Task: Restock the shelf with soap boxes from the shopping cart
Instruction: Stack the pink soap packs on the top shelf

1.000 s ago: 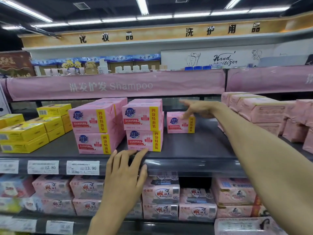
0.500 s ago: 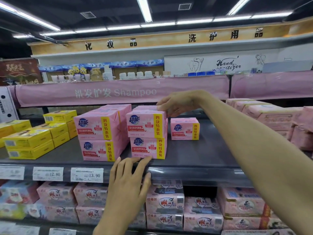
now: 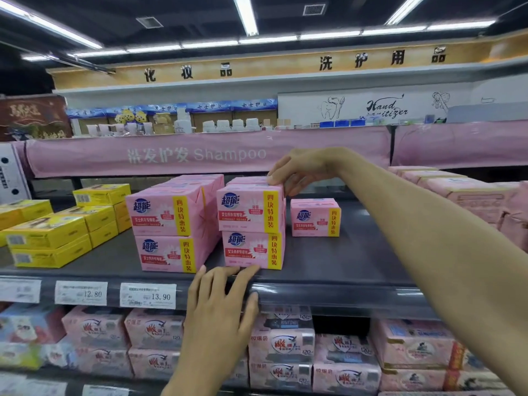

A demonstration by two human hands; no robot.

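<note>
Head camera, looking at a dark grey shelf (image 3: 343, 270) that carries pink soap boxes printed with the blue 超能 logo and a yellow side band reading 四块特惠装. My right hand (image 3: 303, 170) reaches in from the right and grips the upper soap box (image 3: 248, 210) at its top right corner, thumb on the top face and fingers curled down its right side. That box sits squarely on the lower soap box (image 3: 251, 250), near the shelf's front edge. Just to the left stands a two-high left stack (image 3: 165, 224) of the same boxes. A single soap box (image 3: 314, 217) sits further back on the right, apart from the others. My left hand (image 3: 223, 307) lies flat on the shelf's front lip, fingers straight, fingertips just short of the lower box, holding nothing. Yellow boxes (image 3: 48, 241) are stacked toward the left end. Price tags on the lip read 12.80 (image 3: 81, 292) and 13.90 (image 3: 148, 295). Above, a pink banner (image 3: 200, 154) says 洗发护发 Shampoo. A white sign (image 3: 385, 108) beyond it reads "Hand"; its second word is partly hidden.
</note>
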